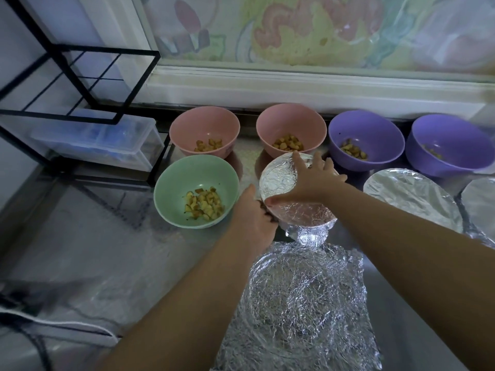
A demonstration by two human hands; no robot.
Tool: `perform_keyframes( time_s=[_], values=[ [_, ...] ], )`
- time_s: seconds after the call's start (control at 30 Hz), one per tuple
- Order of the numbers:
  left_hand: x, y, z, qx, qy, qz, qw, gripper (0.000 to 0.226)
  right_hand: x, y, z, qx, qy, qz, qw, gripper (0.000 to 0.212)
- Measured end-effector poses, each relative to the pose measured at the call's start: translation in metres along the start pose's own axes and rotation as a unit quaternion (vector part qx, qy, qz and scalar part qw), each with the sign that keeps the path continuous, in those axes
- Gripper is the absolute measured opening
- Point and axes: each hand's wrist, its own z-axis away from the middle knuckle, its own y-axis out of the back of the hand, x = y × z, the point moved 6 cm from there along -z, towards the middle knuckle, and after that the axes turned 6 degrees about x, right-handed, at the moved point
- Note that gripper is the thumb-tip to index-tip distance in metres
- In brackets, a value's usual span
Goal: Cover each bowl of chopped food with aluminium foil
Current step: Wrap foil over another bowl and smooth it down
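A foil-covered bowl [281,183] stands in the middle of the counter. My right hand [313,180] lies flat on its foil top with fingers spread. My left hand [254,215] curls round the bowl's left side, pressing the foil at the rim. A crinkled sheet of aluminium foil [302,303] lies in front of it. Open bowls of chopped food stand around: a green bowl [166,188], two pink bowls [184,127] [292,119] and two purple bowls [367,129] [450,137].
Two more foil-covered bowls [412,196] [482,204] sit at the right. A black wire rack [80,76] with a clear plastic box [99,140] stands at the left. A painted wall runs behind the bowls.
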Motion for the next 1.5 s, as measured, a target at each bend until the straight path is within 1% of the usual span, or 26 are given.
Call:
perform_keyframes(
  time_s=[0.17,0.3,0.43,0.53,0.63,0.73,0.77,0.87,0.93,1.1,1.33,1.5],
  values=[
    [0.002,-0.003,0.004,-0.042,0.030,0.000,0.999,0.071,-0.002,-0.004,-0.001,0.005,-0.011,-0.005,1.000,0.151],
    [0.008,-0.012,0.006,-0.108,0.052,0.020,0.993,0.080,-0.002,-0.004,0.000,0.006,-0.011,-0.012,1.000,0.153],
    [0.015,-0.016,0.004,-0.135,0.060,0.038,0.988,0.074,-0.002,-0.005,-0.001,0.010,-0.009,-0.012,1.000,0.154],
    [0.016,-0.019,0.005,-0.162,0.073,0.049,0.983,0.078,-0.001,-0.006,0.000,0.016,-0.009,-0.011,1.000,0.153],
    [0.016,-0.017,0.003,-0.152,0.080,0.048,0.984,0.077,0.000,-0.007,-0.001,0.019,-0.007,-0.012,1.000,0.153],
    [0.016,-0.018,0.000,-0.166,0.096,0.032,0.981,0.090,0.000,-0.008,-0.001,0.016,-0.010,-0.015,1.000,0.153],
    [0.017,-0.016,-0.003,-0.157,0.095,0.023,0.983,0.091,0.001,-0.009,-0.001,0.013,-0.010,-0.015,1.000,0.153],
    [0.028,-0.014,-0.007,-0.120,0.073,-0.014,0.990,0.080,0.001,-0.009,-0.001,0.011,-0.010,-0.016,1.000,0.154],
    [0.036,-0.015,-0.009,-0.101,0.060,-0.052,0.992,0.080,0.001,-0.009,0.000,0.011,-0.009,-0.015,1.000,0.153],
    [0.040,-0.024,-0.009,-0.111,0.052,-0.135,0.983,0.073,-0.001,-0.009,0.000,0.014,-0.006,-0.014,1.000,0.152],
    [0.040,-0.021,-0.017,-0.093,0.065,-0.159,0.981,0.077,-0.002,-0.008,-0.001,0.009,-0.008,-0.009,1.000,0.151],
    [0.040,-0.022,-0.013,-0.087,0.048,-0.188,0.977,0.066,0.000,-0.004,0.005,-0.001,-0.019,0.009,1.000,0.149]
  ],
)
